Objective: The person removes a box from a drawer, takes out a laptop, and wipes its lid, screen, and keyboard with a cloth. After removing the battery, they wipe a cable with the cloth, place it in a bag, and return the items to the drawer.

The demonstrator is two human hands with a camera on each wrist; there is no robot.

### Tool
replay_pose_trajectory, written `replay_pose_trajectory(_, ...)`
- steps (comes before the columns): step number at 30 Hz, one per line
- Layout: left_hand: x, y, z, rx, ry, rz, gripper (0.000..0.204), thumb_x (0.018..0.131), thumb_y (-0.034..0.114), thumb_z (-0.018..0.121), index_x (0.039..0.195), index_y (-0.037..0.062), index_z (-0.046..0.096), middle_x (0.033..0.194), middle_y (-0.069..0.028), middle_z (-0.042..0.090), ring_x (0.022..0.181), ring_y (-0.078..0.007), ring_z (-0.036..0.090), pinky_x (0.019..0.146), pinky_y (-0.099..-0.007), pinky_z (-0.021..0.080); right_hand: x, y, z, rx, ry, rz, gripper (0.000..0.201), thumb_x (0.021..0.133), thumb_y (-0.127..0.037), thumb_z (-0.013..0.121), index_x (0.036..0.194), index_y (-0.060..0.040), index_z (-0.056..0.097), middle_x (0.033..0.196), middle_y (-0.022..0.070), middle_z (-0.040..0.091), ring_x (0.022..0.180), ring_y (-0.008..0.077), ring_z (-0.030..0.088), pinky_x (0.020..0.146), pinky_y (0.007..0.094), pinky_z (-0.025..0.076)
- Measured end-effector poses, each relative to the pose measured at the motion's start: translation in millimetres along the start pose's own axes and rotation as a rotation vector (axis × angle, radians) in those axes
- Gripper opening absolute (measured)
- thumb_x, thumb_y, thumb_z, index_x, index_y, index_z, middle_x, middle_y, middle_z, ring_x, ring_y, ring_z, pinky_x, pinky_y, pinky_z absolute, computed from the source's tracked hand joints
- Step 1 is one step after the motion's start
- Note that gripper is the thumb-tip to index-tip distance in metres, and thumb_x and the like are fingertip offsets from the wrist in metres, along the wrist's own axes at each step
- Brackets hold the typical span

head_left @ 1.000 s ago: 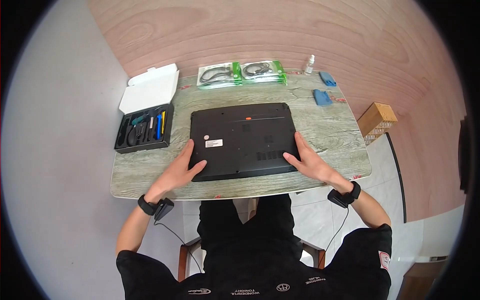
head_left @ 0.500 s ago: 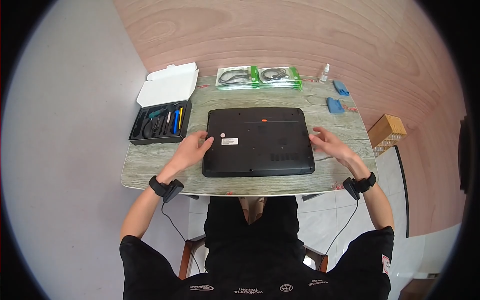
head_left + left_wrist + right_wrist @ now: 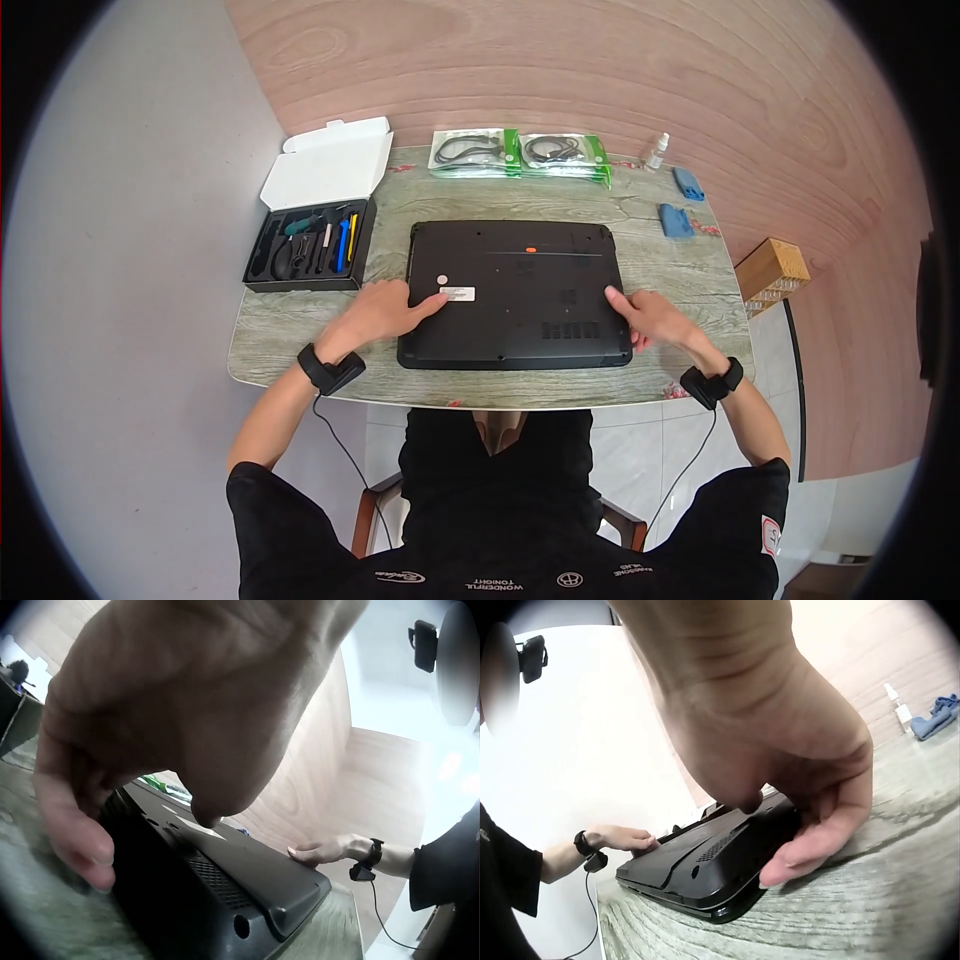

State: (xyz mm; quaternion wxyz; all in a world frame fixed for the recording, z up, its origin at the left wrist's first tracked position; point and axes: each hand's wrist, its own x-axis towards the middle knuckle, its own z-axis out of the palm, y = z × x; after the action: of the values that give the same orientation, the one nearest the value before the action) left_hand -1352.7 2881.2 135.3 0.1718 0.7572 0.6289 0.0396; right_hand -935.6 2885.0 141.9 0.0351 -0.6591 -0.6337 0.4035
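A black laptop (image 3: 530, 325) lies closed on the table, underside up, with a white label and an orange latch. At its left side, the left hand (image 3: 375, 312) grips it, thumb on top by the label and fingers down along the edge. The right hand (image 3: 655, 318) holds the opposite side, its thumb on the upper surface and fingers beside the edge. In the left wrist view, the left hand (image 3: 172, 697) arches over the laptop's vented corner (image 3: 225, 885). The right wrist view has the right hand (image 3: 772, 735) over another corner (image 3: 712, 870); some fingertips are hidden.
An opened tool box (image 3: 310, 283) stands at the table's (image 3: 300, 340) left. Bagged cables (image 3: 470, 150) lie along the back. A spray bottle (image 3: 657, 152) and blue cloths (image 3: 677, 221) are at the back right. A wooden box (image 3: 775, 270) is beyond the right edge.
Both hands let go of the laptop's sides, stood spread beside it half a second ago, and now grip it again with thumbs on top. The head view has shifted slightly.
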Motion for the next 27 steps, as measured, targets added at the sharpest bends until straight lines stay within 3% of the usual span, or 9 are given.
replay_pose_trajectory(6,5.2,-16.1,14.2,-0.039,0.096,0.069,0.084,0.092,0.07,0.054,0.062,-0.0081,0.064,0.06,-0.027,0.062,0.06,-0.0437,0.066,0.061,-0.0483,0.053,1.5,-4.5,5.8,-0.131,0.084,-0.039,0.084,0.101,-0.066,0.041,0.075,0.0102,0.066,0.06,0.0159,0.065,0.05,0.026,0.067,0.052,0.035,0.055)
replay_pose_trajectory(11,5.2,-12.5,12.1,-0.044,0.055,0.024,0.084,0.092,0.07,0.054,0.059,-0.0073,0.063,0.056,-0.0241,0.062,0.058,-0.0425,0.066,0.057,-0.0469,0.052,1.1,-8.3,7.6,-0.248,0.141,-0.034,0.083,0.102,-0.064,0.042,0.072,0.0085,0.067,0.062,0.02,0.066,0.05,0.0305,0.066,0.059,0.0401,0.055)
replay_pose_trajectory(14,4.2,-8.0,9.3,-0.055,0.036,0.015,0.086,0.093,0.071,0.052,0.058,-0.0073,0.063,0.057,-0.0242,0.062,0.059,-0.0423,0.066,0.058,-0.0466,0.053,14.3,11.6,14.9,-0.386,0.317,-0.217,0.083,0.102,-0.064,0.042,0.071,0.009,0.067,0.063,0.0223,0.065,0.051,0.0337,0.066,0.063,0.0428,0.055)
replay_pose_trajectory(20,1.4,-0.3,4.0,0.012,0.001,-0.025,0.088,0.093,0.073,0.049,0.06,-0.0073,0.065,0.06,-0.0256,0.064,0.062,-0.0433,0.068,0.061,-0.0471,0.054,-1.5,-2.7,13.7,-0.268,0.226,-0.115,0.081,0.103,-0.062,0.042,0.064,0.0051,0.065,0.051,0.0182,0.06,0.053,0.0329,0.067,0.063,0.0426,0.054)
replay_pose_trajectory(25,2.3,2.4,2.2,0.019,-0.025,-0.008,0.089,0.092,0.073,0.049,0.06,-0.0076,0.066,0.061,-0.0262,0.064,0.063,-0.0436,0.068,0.063,-0.0476,0.054,-9.3,-5.5,14.9,-0.264,0.277,-0.179,0.078,0.103,-0.059,0.044,0.06,0.0036,0.064,0.046,0.0146,0.057,0.052,0.031,0.067,0.061,0.0415,0.054)
replay_pose_trajectory(27,3.2,4.3,-0.1,0.021,-0.063,-0.007,0.088,0.093,0.072,0.049,0.067,-0.0107,0.067,0.064,-0.0282,0.065,0.066,-0.0442,0.069,0.064,-0.048,0.055,-13.0,-4.6,14.7,-0.236,0.3,-0.184,0.078,0.103,-0.057,0.045,0.06,0.0043,0.064,0.046,0.0155,0.058,0.052,0.0314,0.067,0.06,0.041,0.053)
